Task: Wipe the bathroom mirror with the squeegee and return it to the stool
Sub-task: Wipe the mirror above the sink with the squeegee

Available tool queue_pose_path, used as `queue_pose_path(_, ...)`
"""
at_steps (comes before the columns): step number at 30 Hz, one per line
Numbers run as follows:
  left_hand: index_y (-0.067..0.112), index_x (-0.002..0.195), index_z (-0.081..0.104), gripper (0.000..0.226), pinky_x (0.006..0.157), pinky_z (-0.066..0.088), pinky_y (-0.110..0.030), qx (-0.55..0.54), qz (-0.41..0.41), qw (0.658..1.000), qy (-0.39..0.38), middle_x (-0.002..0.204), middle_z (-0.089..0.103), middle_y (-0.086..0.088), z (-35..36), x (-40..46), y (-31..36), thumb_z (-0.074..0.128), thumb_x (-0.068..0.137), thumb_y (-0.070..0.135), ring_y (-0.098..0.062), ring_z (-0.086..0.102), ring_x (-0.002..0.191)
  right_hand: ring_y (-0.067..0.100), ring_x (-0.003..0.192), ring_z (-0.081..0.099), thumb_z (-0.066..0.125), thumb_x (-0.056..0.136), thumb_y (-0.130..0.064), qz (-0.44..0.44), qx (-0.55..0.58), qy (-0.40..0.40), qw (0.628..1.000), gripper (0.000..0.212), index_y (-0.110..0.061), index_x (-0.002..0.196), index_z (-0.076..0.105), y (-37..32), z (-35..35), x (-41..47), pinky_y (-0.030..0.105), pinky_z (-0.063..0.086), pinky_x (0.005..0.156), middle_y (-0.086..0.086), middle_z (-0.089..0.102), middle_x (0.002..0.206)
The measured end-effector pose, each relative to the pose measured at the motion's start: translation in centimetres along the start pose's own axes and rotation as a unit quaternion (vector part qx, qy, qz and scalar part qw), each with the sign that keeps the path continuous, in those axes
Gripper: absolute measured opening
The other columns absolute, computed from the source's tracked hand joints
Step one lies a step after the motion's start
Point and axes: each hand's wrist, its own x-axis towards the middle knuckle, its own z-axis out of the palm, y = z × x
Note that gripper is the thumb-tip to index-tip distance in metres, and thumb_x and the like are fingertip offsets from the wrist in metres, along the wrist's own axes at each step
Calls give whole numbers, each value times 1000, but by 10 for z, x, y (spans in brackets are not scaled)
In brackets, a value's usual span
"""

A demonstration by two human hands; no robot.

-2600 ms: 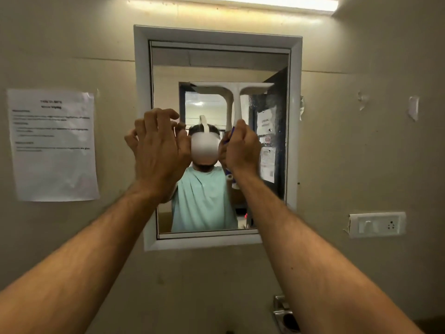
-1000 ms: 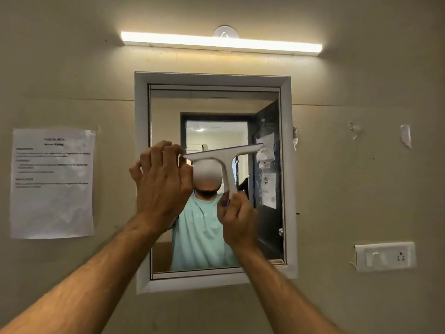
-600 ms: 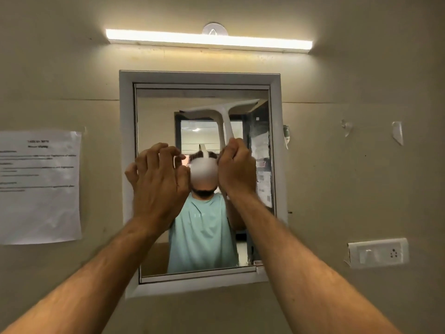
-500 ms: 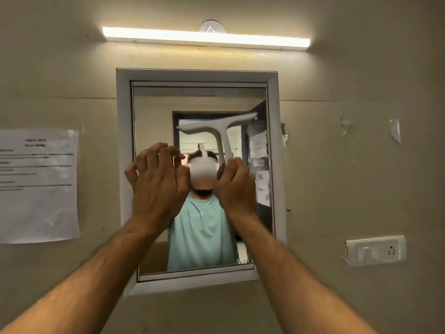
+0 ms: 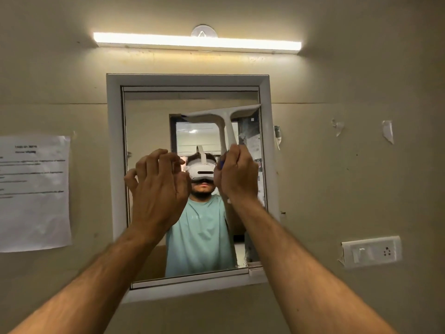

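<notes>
Currently the wiping stage is under way, in my judgement; nothing shown confirms how much glass is already done. Left to right: a printed notice (image 5: 33,192) is stuck to the wall. My left hand (image 5: 160,189) is raised in front of the mirror's (image 5: 147,131) left half, fingers loosely bent and slightly apart, holding nothing; whether the fingertips touch the glass I cannot tell. My right hand (image 5: 237,175) is wrapped tightly round the handle of the white squeegee (image 5: 226,114), blade uppermost, tilted up at its right end, positioned at the upper right area of the glass. A switch-and-socket plate (image 5: 372,251) sits further right. Remaining: complete the strokes, then return the squeegee to the stool, which is not in view
</notes>
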Motion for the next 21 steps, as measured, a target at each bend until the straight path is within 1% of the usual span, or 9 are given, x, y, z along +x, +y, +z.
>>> queue_pose_path(2, 21, 120, 49, 33, 96, 31, -47, 1, 3, 1000, 4, 128, 46, -3, 1, -3, -1, 58, 90, 31, -25, 43, 119, 13, 65, 59, 35, 107, -33, 10, -10, -21, 1000, 30, -17, 92, 56, 16, -3, -12, 39, 52, 59, -5, 56, 69)
queue_pose_path(5, 20, 120, 49, 34, 97, 31, -47, 6, 8, 1000, -3, 127, 45, -4, 5, -6, -1, 62, 91, 31, -26, 43, 118, 6, 57, 55, 41, 107, -28, -18, -48, -22, 998, 24, -27, 84, 50, 44, -9, -47, 26, 41, 48, -10, 50, 63)
queue_pose_path(9, 21, 119, 48, 33, 97, 32, -48, -18, 17, 1000, -8, 126, 45, -2, 8, -8, 3, 54, 89, 34, -25, 43, 117, 13, 58, 57, 36, 107, -33, -16, -53, -18, 998, 27, -20, 97, 57, 51, -10, -72, 40, 52, 53, -12, 50, 62)
queue_pose_path(12, 23, 118, 48, 34, 97, 29, -45, -22, 22, 999, 5, 126, 44, 0, 8, -3, 6, 56, 87, 32, -23, 42, 119, 2, 57, 58, 35, 107, -30, -47, -13, 5, 999, 26, -19, 92, 53, 33, -8, -54, 13, 41, 45, -15, 48, 62)
queue_pose_path(13, 22, 118, 48, 34, 97, 28, -45, -23, 21, 999, 7, 127, 44, -1, 7, 0, 6, 55, 87, 32, -23, 42, 119, -3, 59, 59, 35, 107, -30, -52, -5, 8, 999, 27, -17, 93, 54, 25, -6, -43, 12, 41, 45, -15, 49, 62)
queue_pose_path(14, 22, 118, 48, 34, 98, 29, -45, -21, 19, 1000, 7, 127, 44, -1, 7, 3, 6, 55, 87, 32, -24, 41, 120, -1, 59, 60, 34, 108, -30, -52, -2, 9, 999, 30, -13, 94, 55, 18, -4, -31, 13, 43, 46, -13, 51, 64)
queue_pose_path(17, 20, 119, 50, 31, 98, 34, -51, -19, 8, 1000, 4, 129, 44, -4, 4, 9, 4, 59, 90, 29, -27, 41, 121, 14, 68, 63, 31, 108, -35, -29, -14, -6, 999, 38, -11, 99, 58, 4, 2, -3, 33, 54, 60, -1, 59, 72)
queue_pose_path(18, 19, 120, 50, 32, 99, 34, -52, -18, 5, 1000, 3, 129, 44, -4, 3, 9, 4, 61, 91, 28, -27, 41, 122, 13, 69, 61, 30, 108, -37, -23, -18, -14, 999, 39, -12, 100, 59, 4, 3, -2, 32, 53, 62, -4, 58, 73)
queue_pose_path(21, 19, 120, 51, 33, 99, 34, -52, -11, 4, 1000, 6, 129, 45, -5, 0, 4, 2, 59, 90, 29, -28, 42, 122, 2, 65, 56, 31, 108, -36, -11, -21, -35, 999, 35, -15, 100, 58, 22, 0, -21, 12, 44, 54, -15, 52, 72)
